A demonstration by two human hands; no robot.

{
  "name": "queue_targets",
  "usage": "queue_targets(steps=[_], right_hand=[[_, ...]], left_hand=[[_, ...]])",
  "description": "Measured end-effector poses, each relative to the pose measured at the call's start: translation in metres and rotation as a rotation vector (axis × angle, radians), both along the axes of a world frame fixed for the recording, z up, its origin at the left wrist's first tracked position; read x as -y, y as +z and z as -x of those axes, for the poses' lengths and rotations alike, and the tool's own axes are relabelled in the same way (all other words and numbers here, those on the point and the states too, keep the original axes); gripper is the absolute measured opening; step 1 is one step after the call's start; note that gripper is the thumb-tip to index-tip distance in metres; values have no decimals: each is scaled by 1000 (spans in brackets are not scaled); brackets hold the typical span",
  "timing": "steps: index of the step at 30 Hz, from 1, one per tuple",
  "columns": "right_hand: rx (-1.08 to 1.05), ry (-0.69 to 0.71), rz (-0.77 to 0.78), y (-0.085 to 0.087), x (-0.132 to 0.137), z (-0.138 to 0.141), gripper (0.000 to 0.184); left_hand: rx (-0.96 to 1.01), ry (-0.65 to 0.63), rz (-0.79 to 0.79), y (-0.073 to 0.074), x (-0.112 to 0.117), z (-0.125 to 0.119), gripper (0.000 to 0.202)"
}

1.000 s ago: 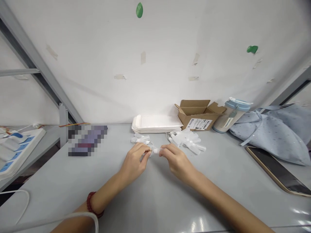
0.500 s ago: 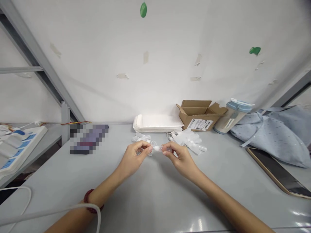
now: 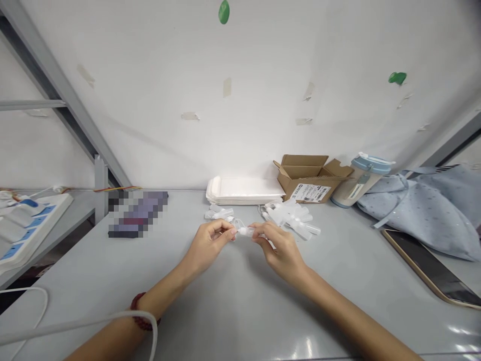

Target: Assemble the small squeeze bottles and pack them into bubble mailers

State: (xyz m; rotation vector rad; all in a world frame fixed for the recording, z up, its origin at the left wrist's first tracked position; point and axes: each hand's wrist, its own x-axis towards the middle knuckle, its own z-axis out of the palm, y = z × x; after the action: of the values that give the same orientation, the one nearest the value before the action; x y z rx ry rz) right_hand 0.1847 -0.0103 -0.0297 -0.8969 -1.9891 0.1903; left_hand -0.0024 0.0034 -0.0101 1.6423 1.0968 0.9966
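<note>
Over the middle of the table, my two hands meet at a small translucent white plastic tube [image 3: 246, 231] with a thin, clear loop rising beside its left end. My left hand [image 3: 211, 241] pinches the left end between thumb and fingertips. Fingertips of my right hand [image 3: 281, 246] grip the right end, partly covering it. Just behind my left hand lies a small group of similar clear plastic pieces [image 3: 218, 211]. A larger pile of translucent plastic tubes [image 3: 289, 216] rests behind my right hand. Finer detail of the held piece is too small to make out.
A stack of white padded envelopes [image 3: 246, 190] and an open cardboard box [image 3: 310, 188] stand against the wall. Rightward are a tumbler [image 3: 358, 180], a blue cloth bag [image 3: 421, 210] and a phone [image 3: 432, 268]. A power strip [image 3: 33, 230] lies left; a white cable [image 3: 93, 321] crosses my left forearm.
My fingers have shifted slightly around the tube, and more of its white left part and the loop shows between them. Both hands stay in nearly the same place; the view has moved a little.
</note>
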Motion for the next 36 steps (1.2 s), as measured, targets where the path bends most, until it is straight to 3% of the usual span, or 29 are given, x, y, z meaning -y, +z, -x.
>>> queue_targets(steps=[10,19,36], right_hand=[[12,-1,15,1,-1,-1,18],[43,-26,-32,4,0,-1,16],[50,-42,-10,-6,7,4,16]], left_hand=[[32,-15,25,-1,-1,-2,14],[62,9,36,-2,-3,-1,21],[-113,52,-17,1,2,-2,26]])
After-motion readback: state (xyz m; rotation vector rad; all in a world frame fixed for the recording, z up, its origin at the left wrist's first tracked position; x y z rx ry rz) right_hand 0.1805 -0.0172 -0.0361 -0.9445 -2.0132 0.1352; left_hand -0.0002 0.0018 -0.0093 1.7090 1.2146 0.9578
